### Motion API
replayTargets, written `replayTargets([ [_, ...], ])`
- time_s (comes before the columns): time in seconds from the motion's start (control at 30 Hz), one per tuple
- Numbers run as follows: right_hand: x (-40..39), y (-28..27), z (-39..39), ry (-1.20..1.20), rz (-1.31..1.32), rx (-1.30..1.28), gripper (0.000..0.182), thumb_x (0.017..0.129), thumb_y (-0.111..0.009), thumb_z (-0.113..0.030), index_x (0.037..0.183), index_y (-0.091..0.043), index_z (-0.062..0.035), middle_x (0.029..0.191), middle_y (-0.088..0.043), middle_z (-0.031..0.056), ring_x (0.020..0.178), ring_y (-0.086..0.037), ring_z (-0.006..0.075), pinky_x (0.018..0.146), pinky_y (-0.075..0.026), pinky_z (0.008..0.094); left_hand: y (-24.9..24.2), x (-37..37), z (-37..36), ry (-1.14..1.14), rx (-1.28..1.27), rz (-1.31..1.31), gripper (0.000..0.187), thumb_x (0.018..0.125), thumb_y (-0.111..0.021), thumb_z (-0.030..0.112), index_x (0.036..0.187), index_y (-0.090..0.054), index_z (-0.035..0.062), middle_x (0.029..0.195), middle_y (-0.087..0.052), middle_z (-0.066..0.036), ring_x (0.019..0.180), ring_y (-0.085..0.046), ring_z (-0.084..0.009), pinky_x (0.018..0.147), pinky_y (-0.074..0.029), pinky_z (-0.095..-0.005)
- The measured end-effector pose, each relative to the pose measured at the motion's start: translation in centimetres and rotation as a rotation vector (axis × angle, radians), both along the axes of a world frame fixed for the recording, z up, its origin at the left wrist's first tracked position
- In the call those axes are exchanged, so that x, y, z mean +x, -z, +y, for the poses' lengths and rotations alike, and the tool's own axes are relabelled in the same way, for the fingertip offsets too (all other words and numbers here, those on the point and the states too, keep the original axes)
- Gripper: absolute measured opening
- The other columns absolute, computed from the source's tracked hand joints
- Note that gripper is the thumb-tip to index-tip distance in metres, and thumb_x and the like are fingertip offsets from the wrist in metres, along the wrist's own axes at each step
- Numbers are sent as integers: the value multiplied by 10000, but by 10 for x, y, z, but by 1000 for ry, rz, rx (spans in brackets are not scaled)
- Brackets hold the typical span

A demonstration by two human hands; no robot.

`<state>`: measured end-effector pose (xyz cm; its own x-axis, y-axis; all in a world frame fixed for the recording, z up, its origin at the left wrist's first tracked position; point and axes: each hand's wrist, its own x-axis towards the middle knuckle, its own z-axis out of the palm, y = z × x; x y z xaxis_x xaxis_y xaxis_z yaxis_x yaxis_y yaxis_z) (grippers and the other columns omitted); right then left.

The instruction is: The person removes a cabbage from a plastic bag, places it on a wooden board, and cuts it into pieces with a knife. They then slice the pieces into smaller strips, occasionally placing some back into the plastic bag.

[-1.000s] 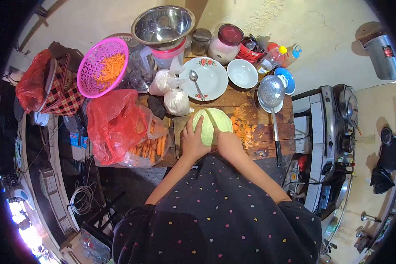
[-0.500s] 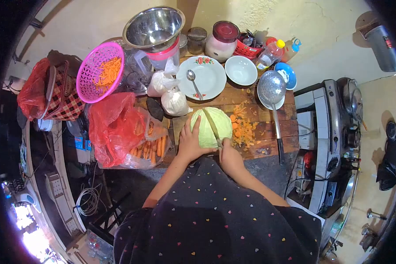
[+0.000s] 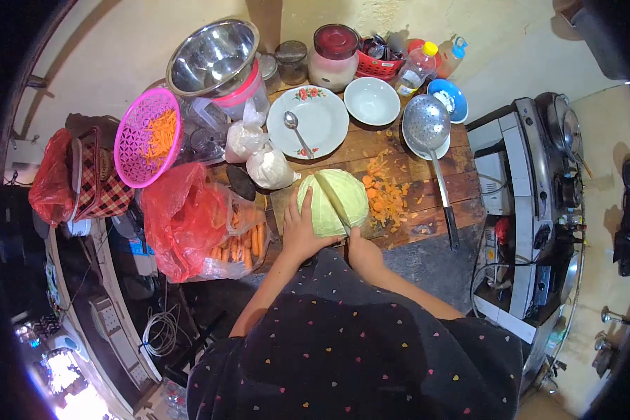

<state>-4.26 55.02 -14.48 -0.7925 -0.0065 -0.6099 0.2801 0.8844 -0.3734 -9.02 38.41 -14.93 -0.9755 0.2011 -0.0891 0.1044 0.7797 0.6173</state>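
Drawn nearer the body than a second ago, the right hand (image 3: 364,253) in the head view keeps its grip closed around a knife (image 3: 332,198), the blade across a pale green cabbage (image 3: 355,197) on the wooden bench (image 3: 463,176). Spread wide, the left hand (image 3: 301,234) presses the cabbage's left side; carrot scraps (image 3: 383,198) lie just right.

- A kitchen, by its gear and food
- 3 o'clock: a stove (image 3: 537,133) bearing a pan (image 3: 571,129)
- Centre: a knife (image 3: 333,199) against a cabbage (image 3: 320,220)
- 12 o'clock: a flowered plate (image 3: 325,124)
- 2 o'clock: a skimmer (image 3: 427,122)
- 10 o'clock: shredded carrot (image 3: 160,140) in a pink basket (image 3: 129,136)
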Motion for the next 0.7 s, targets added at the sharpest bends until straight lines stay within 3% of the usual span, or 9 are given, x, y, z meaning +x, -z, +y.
replayTargets([
  [0.2,24,-24,17,66,-110,-53,210,944,-380,-189,1041,-404,-4,856,-628,311,831,-623,474,737,-461,562,-3,-5,2,3,23,10,1289,498,-879,454,1488,-121,130,1470,-167,-220,1310,-267,-448,1058,-302,-518],
  [0.47,31,43,20,85,-158,-66,202,921,-390,-136,1077,-382,-8,921,-630,307,887,-632,456,768,-469,550,0,-3,5,19,7,37,1294,502,-880,447,1484,-105,118,1449,-181,-238,1306,-260,-460,1068,-289,-519],
  [0.7,31,49,18,92,-109,-71,219,896,-421,-104,1091,-383,-13,889,-642,287,858,-644,436,728,-487,539,3,-3,2,43,-4,69,1294,498,-871,497,1475,-129,87,1443,-197,-227,1303,-260,-439,1068,-262,-518],
])
